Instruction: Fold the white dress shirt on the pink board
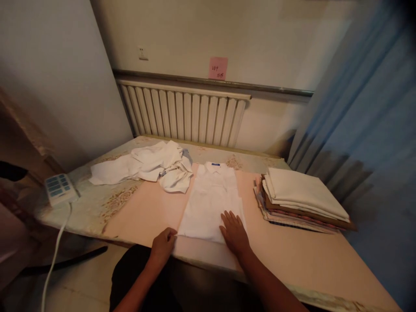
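A white shirt [211,199] lies folded into a long narrow strip on the pink board [149,212], collar at the far end. My left hand [162,246] is closed in a pinch on the shirt's near left corner at the table edge. My right hand [234,233] lies flat with fingers spread on the shirt's near right part, pressing it down.
A crumpled heap of white garments [149,167] lies at the back left. A stack of folded clothes [302,199] sits on the right. A white power strip [59,188] with its cord rests at the left table edge. Radiator [182,112] behind, blue curtain [367,130] at right.
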Motion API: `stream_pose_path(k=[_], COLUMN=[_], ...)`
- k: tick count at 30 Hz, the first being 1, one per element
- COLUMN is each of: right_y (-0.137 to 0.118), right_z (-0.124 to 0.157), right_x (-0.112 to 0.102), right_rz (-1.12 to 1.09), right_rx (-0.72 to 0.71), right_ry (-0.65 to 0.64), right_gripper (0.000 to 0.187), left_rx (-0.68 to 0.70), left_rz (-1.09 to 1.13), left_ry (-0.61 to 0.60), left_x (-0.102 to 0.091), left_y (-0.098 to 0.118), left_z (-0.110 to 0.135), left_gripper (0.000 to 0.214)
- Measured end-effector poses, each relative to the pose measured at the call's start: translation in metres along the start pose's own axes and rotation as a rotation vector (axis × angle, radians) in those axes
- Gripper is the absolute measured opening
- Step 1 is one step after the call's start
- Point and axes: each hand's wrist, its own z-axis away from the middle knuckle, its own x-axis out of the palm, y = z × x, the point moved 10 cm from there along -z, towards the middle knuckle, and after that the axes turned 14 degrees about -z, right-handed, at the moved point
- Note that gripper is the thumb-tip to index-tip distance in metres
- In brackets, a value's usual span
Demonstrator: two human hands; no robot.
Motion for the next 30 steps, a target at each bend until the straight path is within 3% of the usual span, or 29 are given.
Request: stream_pose_path(k=[8,16,22,30], right_y=[-0.001,-0.001,-0.001,-0.001], right_z=[0.0,0.0,0.0,-0.001], right_x=[0.001,-0.002,-0.002,-0.003], right_rz=[0.02,-0.002,-0.009,-0.028], right_rx=[-0.017,-0.002,0.005,0.005], right_ry=[-0.018,0.014,-0.004,-0.005], right_gripper=[0.042,0.041,0.04,0.04], left_rx=[0.145,0.104,0.168,0.165], left_rz=[-0.059,-0.008,-0.051,-0.174], left_ry=[0.108,0.186,0.274,0.238], left_x=[-0.007,-0.007,-0.014,-0.015], left_y=[0.03,0.025,0.035,0.035], left_z=[0.007,0.007,0.009,0.009], left_gripper=[0.02,0.017,0.016,0.016])
